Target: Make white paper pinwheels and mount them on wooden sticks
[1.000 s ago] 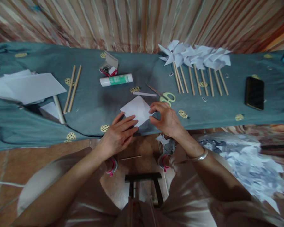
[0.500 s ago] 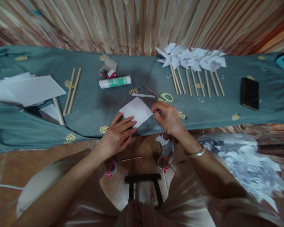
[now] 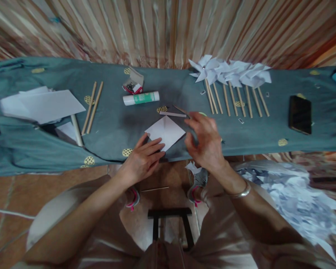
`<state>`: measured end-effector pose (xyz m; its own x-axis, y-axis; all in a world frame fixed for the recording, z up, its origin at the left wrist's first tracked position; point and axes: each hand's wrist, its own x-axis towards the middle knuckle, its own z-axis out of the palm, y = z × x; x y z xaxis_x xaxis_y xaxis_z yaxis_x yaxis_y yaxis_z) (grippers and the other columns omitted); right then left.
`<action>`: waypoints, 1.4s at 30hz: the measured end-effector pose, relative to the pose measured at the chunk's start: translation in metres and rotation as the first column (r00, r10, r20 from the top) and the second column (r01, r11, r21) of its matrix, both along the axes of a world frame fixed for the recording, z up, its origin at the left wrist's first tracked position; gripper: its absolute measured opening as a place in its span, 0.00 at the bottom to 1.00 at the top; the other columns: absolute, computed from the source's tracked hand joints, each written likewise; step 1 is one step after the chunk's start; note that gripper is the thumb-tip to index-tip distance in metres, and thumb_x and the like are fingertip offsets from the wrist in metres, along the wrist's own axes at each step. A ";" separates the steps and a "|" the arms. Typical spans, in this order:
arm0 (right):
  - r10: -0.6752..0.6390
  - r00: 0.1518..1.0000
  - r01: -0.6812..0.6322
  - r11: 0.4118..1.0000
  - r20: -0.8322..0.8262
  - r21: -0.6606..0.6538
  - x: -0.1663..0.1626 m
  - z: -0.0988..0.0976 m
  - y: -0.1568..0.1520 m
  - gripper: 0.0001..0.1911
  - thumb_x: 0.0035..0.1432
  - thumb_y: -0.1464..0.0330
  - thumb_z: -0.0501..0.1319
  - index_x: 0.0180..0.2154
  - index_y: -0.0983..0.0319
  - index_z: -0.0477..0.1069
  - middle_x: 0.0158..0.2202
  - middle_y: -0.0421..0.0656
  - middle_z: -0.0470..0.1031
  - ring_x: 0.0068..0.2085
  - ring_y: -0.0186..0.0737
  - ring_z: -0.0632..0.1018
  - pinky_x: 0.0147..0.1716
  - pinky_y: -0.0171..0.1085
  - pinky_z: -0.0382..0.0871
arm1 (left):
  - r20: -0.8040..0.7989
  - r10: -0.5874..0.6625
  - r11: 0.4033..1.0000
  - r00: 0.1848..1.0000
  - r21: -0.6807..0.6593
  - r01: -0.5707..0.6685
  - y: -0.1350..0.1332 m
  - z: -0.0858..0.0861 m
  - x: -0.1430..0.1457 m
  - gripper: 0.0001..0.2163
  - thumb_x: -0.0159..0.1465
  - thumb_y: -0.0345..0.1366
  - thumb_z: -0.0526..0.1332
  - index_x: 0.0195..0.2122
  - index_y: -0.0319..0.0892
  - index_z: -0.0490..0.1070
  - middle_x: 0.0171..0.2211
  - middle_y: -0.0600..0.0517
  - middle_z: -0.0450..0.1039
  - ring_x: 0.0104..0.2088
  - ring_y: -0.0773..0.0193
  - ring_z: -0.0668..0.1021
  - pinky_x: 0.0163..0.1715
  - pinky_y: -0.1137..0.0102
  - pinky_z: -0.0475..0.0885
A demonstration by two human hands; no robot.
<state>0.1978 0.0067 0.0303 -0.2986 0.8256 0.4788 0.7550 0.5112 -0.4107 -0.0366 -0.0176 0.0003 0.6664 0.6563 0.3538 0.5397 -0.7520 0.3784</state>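
A square sheet of white paper [image 3: 168,130] lies cornerwise at the table's front edge, with a faint crease near its top corner. My left hand [image 3: 144,158] rests on its lower left side, fingers spread flat. Over the scissors [image 3: 180,109] hovers my right hand [image 3: 205,142], slightly blurred, its thumb and forefinger apart. It covers most of the scissors' handles; one blade and a bit of light green show. Whether it touches them I cannot tell. Between the sheet and the scissors lies a narrow paper strip [image 3: 173,114].
A glue stick [image 3: 141,98] and an opened box of pins [image 3: 133,85] stand behind the sheet. Wooden sticks [image 3: 91,106] and stacked paper [image 3: 44,104] lie left. Several paper pinwheels [image 3: 229,73] and a phone [image 3: 300,114] are right. A bag of white paper pieces [image 3: 291,201] sits below.
My right hand has let go of the sheet's right corner and moved up and right over the scissors, its fingers opening. My left hand stays on the sheet. The view has shifted slightly.
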 end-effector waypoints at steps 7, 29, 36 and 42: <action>0.382 0.891 -0.363 0.924 0.246 -0.120 -0.007 -0.013 -0.011 0.15 0.61 0.77 0.54 0.46 0.61 0.72 0.51 0.49 0.77 0.51 0.49 0.75 0.49 0.49 0.72 | 0.006 0.003 1.000 1.000 -0.024 -0.003 0.001 0.000 0.000 0.12 0.66 0.27 0.55 0.43 0.40 0.77 0.52 0.43 0.77 0.59 0.51 0.74 0.64 0.43 0.60; 0.330 0.930 -0.327 0.944 0.161 -0.049 -0.009 -0.023 -0.010 0.11 0.65 0.66 0.59 0.44 0.65 0.74 0.48 0.53 0.79 0.48 0.51 0.77 0.47 0.49 0.71 | 0.039 0.154 0.982 0.987 0.103 -0.157 0.024 -0.010 -0.008 0.10 0.70 0.31 0.56 0.45 0.44 0.77 0.47 0.48 0.81 0.51 0.57 0.80 0.64 0.42 0.57; 0.307 0.941 -0.337 0.897 -0.145 -0.287 -0.007 -0.014 -0.012 0.11 0.68 0.68 0.56 0.36 0.61 0.75 0.36 0.44 0.81 0.39 0.40 0.77 0.43 0.40 0.69 | 0.138 0.173 0.984 0.975 0.025 -0.178 0.004 -0.001 -0.006 0.09 0.71 0.33 0.55 0.43 0.42 0.75 0.39 0.49 0.82 0.41 0.62 0.82 0.53 0.58 0.69; 0.151 0.951 -0.251 0.887 -0.271 -0.388 -0.013 -0.014 -0.008 0.09 0.66 0.66 0.58 0.34 0.61 0.75 0.31 0.41 0.78 0.34 0.37 0.76 0.37 0.36 0.67 | 0.146 0.263 0.965 0.954 -0.042 -0.259 0.004 0.001 -0.005 0.10 0.71 0.36 0.55 0.43 0.40 0.75 0.33 0.48 0.78 0.35 0.61 0.78 0.36 0.66 0.70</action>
